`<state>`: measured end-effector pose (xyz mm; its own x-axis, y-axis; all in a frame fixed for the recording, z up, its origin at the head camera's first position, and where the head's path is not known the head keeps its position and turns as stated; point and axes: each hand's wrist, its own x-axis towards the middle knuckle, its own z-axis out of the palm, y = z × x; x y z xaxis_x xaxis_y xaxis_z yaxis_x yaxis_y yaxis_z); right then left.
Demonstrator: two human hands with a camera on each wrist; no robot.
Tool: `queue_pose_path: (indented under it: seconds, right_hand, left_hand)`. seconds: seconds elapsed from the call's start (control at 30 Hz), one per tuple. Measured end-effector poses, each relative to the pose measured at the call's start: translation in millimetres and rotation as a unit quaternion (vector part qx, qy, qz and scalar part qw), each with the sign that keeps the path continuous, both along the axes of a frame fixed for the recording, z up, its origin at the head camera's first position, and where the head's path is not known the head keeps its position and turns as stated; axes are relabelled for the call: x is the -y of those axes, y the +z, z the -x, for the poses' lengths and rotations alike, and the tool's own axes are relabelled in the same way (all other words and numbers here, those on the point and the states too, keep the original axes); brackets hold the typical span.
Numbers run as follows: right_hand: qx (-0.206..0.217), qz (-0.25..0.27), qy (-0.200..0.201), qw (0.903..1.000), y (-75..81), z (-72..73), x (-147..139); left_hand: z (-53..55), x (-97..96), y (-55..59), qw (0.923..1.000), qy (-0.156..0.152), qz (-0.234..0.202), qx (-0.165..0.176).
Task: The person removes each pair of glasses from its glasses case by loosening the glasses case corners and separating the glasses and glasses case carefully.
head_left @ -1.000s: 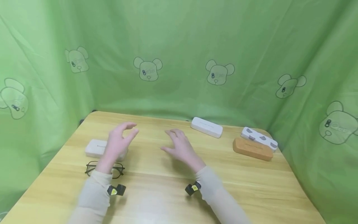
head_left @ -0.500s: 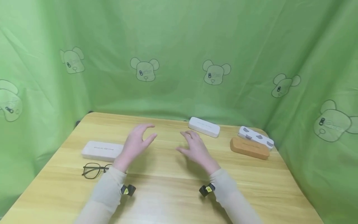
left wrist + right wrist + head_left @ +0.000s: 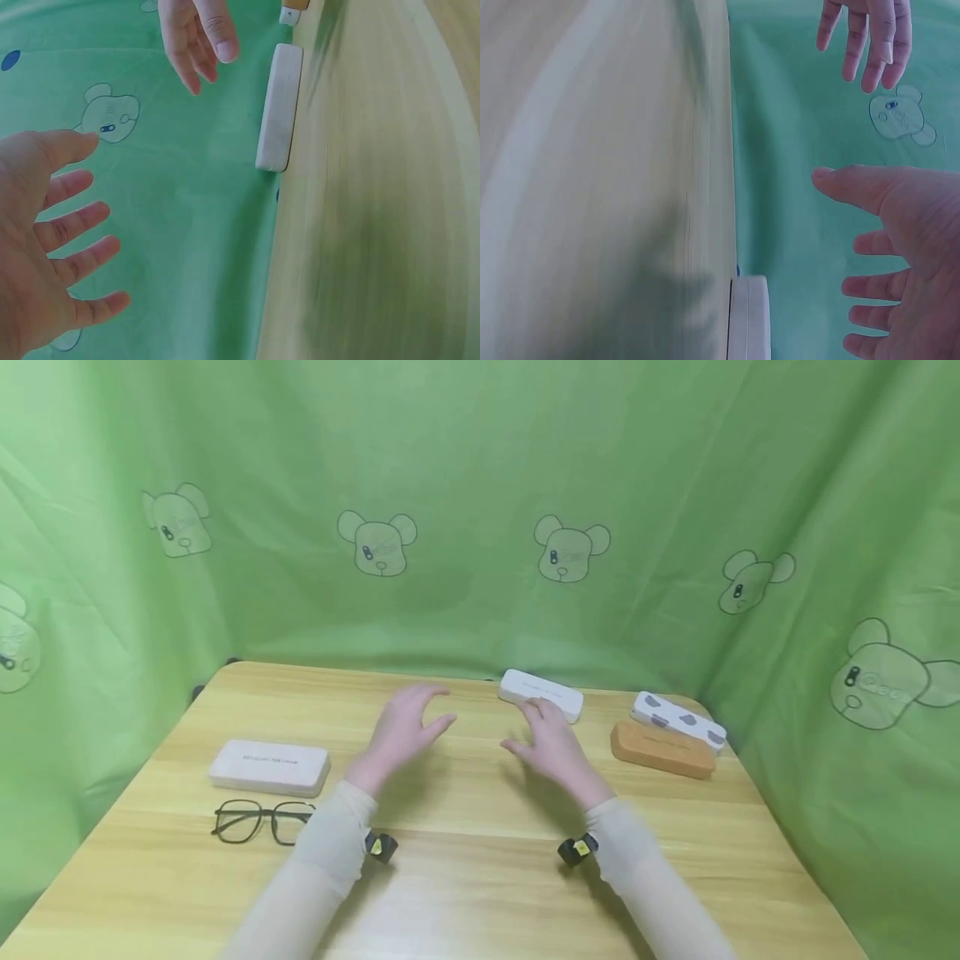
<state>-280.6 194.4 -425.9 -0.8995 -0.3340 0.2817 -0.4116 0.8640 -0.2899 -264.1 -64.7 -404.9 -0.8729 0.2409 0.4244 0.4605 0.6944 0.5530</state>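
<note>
My left hand (image 3: 401,731) hovers over the middle of the table with fingers spread and loosely bent, holding nothing. To its right, my right hand (image 3: 553,745) is held the same way, palm facing the left one. In the head view its fingertips overlap the front edge of a white glasses case (image 3: 536,687) at the table's back edge. The left wrist view also shows that white glasses case (image 3: 281,109), beyond the fingers. Over on the left lies a pale glasses case (image 3: 270,767) with printed lettering. Black-framed eyeglasses (image 3: 258,814) sit just in front, partly hidden by my left sleeve.
On the right of the wooden table (image 3: 465,893), an orange-brown glasses case (image 3: 662,750) lies before a white case with grey patches (image 3: 681,718). A green curtain (image 3: 465,618) with bear-head prints surrounds the table's back and sides.
Both hands have moved rightward, still apart and empty. My left arm has cleared the pale case and most of the eyeglasses. The view has turned slightly right; the cases stay put.
</note>
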Motion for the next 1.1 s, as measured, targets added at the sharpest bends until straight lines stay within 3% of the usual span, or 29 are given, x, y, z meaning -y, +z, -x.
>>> queue_pose_path:
  seconds: [0.43, 0.83, 1.1]
  right_hand:
    - [0.018, -0.028, -0.05, 0.9982, -7.2, 31.2, -32.2]
    - [0.058, 0.0, -0.084, 0.9948, -21.8, 71.3, -65.0]
    - [0.083, -0.019, -0.086, 0.9926, -41.2, 100.4, -87.9]
  left_hand:
    - [40.2, -41.6, -7.7, 0.9986, -0.017, 0.037, 0.032]
    - [84.1, -65.4, -17.3, 0.9919, -0.015, 0.119, 0.041]
    - [102.1, -85.8, -22.5, 0.9827, -0.007, 0.181, 0.037]
